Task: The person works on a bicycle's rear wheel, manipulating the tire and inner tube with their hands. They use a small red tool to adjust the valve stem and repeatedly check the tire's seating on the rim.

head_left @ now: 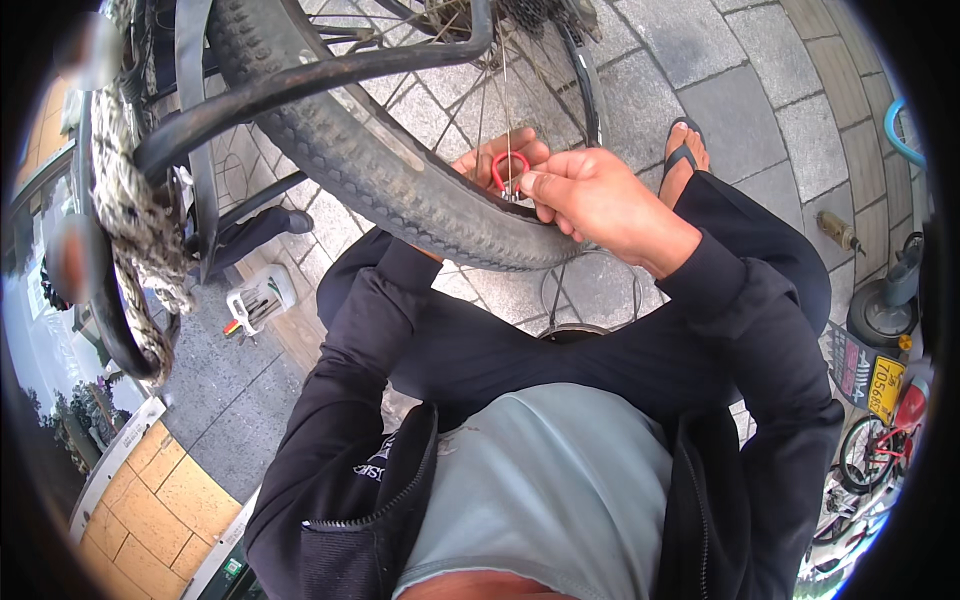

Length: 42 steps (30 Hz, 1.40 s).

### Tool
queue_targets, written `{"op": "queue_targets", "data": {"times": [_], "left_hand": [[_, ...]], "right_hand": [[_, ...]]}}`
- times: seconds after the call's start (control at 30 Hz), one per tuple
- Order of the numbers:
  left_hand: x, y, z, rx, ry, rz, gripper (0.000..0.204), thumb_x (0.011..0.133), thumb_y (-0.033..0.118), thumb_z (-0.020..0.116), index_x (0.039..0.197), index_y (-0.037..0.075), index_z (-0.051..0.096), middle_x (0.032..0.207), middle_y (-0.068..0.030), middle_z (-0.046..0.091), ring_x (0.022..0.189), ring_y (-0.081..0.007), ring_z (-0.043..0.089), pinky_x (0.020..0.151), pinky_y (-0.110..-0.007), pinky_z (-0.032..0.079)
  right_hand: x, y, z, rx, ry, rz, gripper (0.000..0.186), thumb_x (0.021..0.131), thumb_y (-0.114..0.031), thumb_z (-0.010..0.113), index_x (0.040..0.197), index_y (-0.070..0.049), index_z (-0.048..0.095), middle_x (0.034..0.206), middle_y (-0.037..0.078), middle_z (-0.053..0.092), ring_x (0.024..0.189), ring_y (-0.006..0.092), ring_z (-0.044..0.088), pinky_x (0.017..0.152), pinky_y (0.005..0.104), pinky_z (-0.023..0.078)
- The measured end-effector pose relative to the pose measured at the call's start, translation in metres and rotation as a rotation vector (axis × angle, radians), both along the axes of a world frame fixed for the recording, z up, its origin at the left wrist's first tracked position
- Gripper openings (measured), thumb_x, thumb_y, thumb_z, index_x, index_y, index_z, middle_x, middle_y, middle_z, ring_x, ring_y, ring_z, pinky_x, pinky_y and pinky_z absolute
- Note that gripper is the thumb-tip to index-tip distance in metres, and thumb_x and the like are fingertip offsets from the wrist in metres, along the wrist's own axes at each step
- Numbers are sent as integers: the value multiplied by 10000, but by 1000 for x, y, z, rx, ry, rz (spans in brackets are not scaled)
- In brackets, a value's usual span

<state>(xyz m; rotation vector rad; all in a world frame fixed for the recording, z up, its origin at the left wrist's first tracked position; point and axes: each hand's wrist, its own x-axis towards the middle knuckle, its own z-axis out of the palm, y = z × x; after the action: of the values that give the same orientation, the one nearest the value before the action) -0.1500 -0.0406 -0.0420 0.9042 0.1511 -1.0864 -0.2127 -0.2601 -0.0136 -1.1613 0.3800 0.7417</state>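
Observation:
A bicycle wheel (390, 190) with a knobbly dark tyre slants across the upper middle. At the inner edge of its rim, among the spokes, sits a small spoke wrench (511, 160) with a red loop handle. My right hand (605, 210) pinches the wrench between thumb and forefinger from the right, its other fingers curled by the rim. My left hand (490, 158) reaches past the tyre to the spoke side. Its curled fingers lie close to the red loop; the rim hides part of this hand, and what they grip is unclear.
A dark frame tube (330, 75) crosses above the tyre. Knotted rope (135, 180) hangs at the left. A cut-open white plastic container (262, 297) with tools stands on the paving. A bottle (838, 232), a small wheel (880, 315) and a red bicycle (880, 445) are at the right.

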Motion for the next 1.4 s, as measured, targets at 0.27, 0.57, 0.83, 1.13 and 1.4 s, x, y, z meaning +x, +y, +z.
{"op": "queue_targets", "data": {"times": [0.27, 0.57, 0.83, 1.13, 1.4], "left_hand": [[1, -1, -4, -96, -61, -33, 708, 1002, 500, 621, 1478, 5, 445, 1277, -89, 649, 1158, -185, 646, 958, -275, 561], [21, -17, 28, 349, -283, -209, 365, 964, 369, 753, 1069, 40, 634, 878, -6, 641, 770, -68, 580, 673, -205, 469], [25, -34, 51, 617, -607, -343, 344, 974, 378, 742, 858, 76, 623, 731, 45, 594, 629, -33, 488, 541, -218, 370], [19, -25, 56, 690, -531, -393, 458, 1043, 500, 591, 824, 110, 689, 657, 74, 521, 601, -44, 460, 552, -231, 342], [25, -38, 62, 732, -734, -426, 464, 989, 436, 677, 721, 57, 664, 643, 18, 563, 595, -69, 484, 549, -282, 378]], "right_hand": [[-1, 2, 5, 18, 46, -18, 354, 991, -310, 624, 790, -23, 672, 656, 16, 575, 576, 102, 508, 517, 289, 400], [5, -4, 5, -80, 25, 87, 308, 940, -288, 658, 786, -22, 671, 692, 9, 597, 597, 102, 536, 527, 283, 420], [4, -10, 3, 98, 45, 18, 285, 929, -315, 692, 825, -49, 699, 746, 1, 623, 608, 87, 541, 546, 264, 430], [6, -4, 6, 56, 61, 55, 324, 976, -330, 658, 888, -20, 694, 777, 24, 626, 592, 100, 539, 509, 273, 434], [7, -3, -10, 291, 199, -54, 279, 988, -228, 611, 795, -27, 602, 698, 30, 564, 487, 127, 498, 412, 296, 369]]}}
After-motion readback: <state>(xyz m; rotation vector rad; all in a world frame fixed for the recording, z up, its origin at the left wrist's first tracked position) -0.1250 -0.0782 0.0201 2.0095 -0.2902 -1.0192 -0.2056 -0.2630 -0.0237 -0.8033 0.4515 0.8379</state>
